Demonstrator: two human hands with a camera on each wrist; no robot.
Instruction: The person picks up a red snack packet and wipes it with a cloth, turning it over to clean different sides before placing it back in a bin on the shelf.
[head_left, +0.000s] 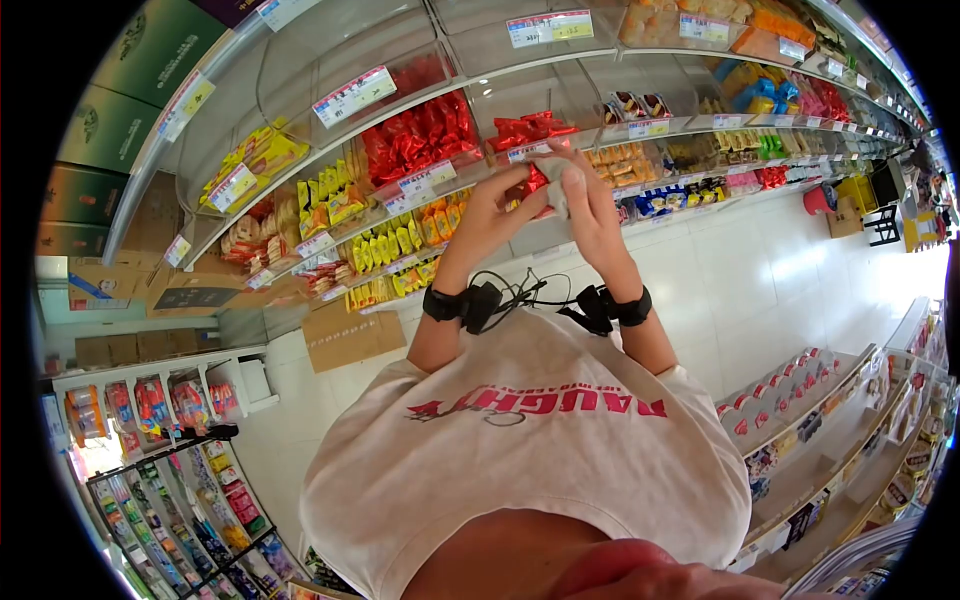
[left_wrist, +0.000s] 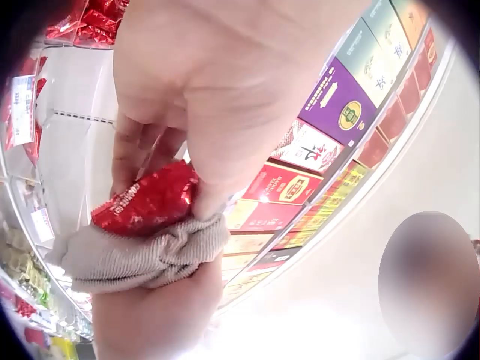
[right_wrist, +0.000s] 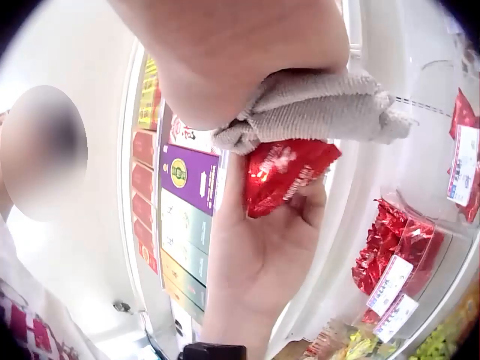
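Note:
In the head view both hands are raised together in front of the snack shelves. My left hand point(head_left: 488, 218) holds a small shiny red foil packet point(left_wrist: 146, 204) between thumb and fingers. A ribbed grey cloth point(left_wrist: 135, 261), bunched up, lies along one side of the packet, gripped by my right hand point(head_left: 598, 222). From the right wrist view, the cloth point(right_wrist: 322, 112) is against the edge of the red packet point(right_wrist: 285, 174), with the left palm point(right_wrist: 262, 244) behind it. The fingertips of the right hand are hidden by the cloth.
Clear bins on the shelves hold red foil packets point(head_left: 420, 138) and yellow packets point(head_left: 258, 160), with price labels point(head_left: 352, 96) along the front edges. A cardboard box point(head_left: 352, 335) stands on the floor. Gift boxes point(left_wrist: 339, 105) line a shelf. Cables point(head_left: 530, 290) hang between the wrists.

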